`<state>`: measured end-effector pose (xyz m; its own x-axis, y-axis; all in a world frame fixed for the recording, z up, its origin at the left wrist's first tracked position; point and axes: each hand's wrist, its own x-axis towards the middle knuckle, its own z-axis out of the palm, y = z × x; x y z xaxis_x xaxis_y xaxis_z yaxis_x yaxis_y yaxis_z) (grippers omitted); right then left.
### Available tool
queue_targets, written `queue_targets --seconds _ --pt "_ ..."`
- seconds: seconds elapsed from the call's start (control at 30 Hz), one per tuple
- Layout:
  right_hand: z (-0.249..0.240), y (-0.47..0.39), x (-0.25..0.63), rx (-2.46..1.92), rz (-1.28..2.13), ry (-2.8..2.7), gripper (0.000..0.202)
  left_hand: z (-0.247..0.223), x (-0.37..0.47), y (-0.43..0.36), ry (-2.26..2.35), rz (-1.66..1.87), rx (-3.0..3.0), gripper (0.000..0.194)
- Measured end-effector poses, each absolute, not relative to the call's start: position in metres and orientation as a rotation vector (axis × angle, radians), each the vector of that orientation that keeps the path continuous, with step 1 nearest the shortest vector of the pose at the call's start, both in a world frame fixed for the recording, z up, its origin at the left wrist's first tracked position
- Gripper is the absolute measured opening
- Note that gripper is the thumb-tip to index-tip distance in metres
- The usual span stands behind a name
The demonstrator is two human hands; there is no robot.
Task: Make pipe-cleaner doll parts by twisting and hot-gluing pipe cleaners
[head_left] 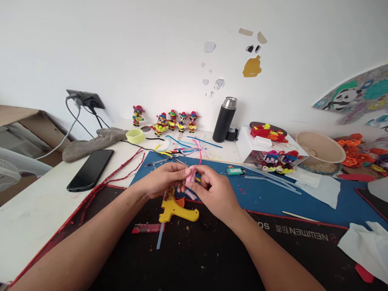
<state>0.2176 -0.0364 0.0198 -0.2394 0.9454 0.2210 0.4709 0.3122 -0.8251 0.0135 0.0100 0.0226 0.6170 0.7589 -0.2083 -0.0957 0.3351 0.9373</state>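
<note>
A small pale pink fuzzy bundle, which looks like bent pipe cleaner, is pinched between my two hands above the mats. My left hand grips its left side with thumb and fingers. On the other side, my right hand has its fingers closed on it, and a brighter pink strand stands up behind. Just below the hands lies another pale pink piece. A yellow glue gun rests under them, a glue stick poking from its back. Beside it is a red tool, its kind unclear.
Loose colored pipe cleaners and several small figures are at the back, near a black thermos. A phone and red tinsel stems lie left. On the right are a white box, a bowl and tissue.
</note>
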Motion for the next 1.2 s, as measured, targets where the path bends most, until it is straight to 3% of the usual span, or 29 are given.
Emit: queue_targets --seconds 0.33,0.57,0.8,1.2 --pt "0.0178 -0.0375 0.2163 -1.261 0.93 -1.858 0.049 0.0236 0.0151 0.0093 0.746 0.631 1.114 0.043" --pt "0.019 -0.0385 0.216 -1.305 0.745 -1.937 0.039 0.0258 0.0148 0.0089 0.763 0.574 1.209 0.047" --pt "0.0208 -0.0389 0.2164 -1.338 0.633 -2.018 0.043 0.0255 0.0144 0.0091 0.77 0.572 1.214 0.048" --pt "0.0196 -0.0379 0.2167 -1.308 0.668 -2.006 0.044 0.025 0.0138 0.0098 0.757 0.571 1.25 0.047"
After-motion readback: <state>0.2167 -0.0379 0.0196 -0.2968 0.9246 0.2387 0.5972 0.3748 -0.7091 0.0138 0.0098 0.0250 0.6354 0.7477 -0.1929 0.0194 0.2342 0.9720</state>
